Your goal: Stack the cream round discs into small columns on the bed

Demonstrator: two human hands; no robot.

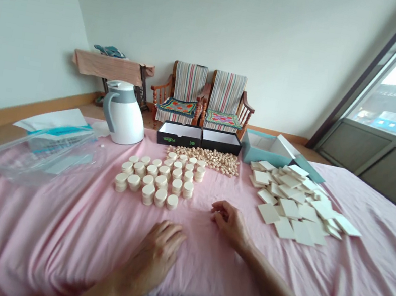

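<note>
My left hand (pixel 161 246) rests palm down on the pink cloth (pixel 198 255), fingers loosely bent and slightly apart; no held object shows. To its right and a little farther out, my right hand (pixel 231 224) lies on its side with curved fingers, empty as far as I can see. Beyond my left hand stand several short stacks of round cream discs (pixel 161 195). Right of my right hand, square cream tiles (pixel 290 208) lie in a loose heap. Many small tan wooden pieces (pixel 214 160) are spread behind the discs.
Two black open boxes (pixel 178 140) and a blue-grey box (pixel 265 157) stand at the back. A white jug (pixel 126 117) is at the back left, near clear plastic packaging (pixel 40 151). Past the table are two wooden chairs (pixel 226 94) and a draped small table (pixel 108 67).
</note>
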